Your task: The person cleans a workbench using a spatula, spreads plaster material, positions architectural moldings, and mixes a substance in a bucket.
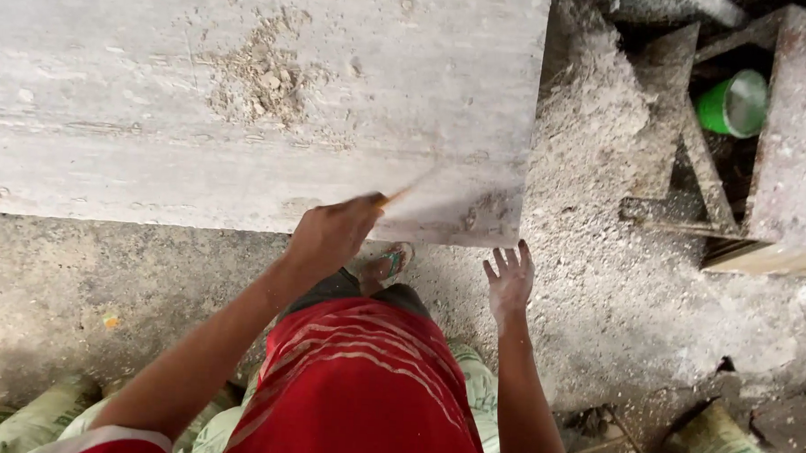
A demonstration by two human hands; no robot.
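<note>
A dusty grey slab (246, 105) is lying over the concrete floor (79, 287), carrying a patch of crumbs (261, 79). Dust (593, 153) is heaping on the floor beside it.

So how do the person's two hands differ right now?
The left hand is closed in a fist around a thin orange stick, blurred at its far end, over the grey slab. The right hand is open with fingers spread, holds nothing, and sits just off the slab's corner, above the dusty ground. Both are bare and dusty.
</note>
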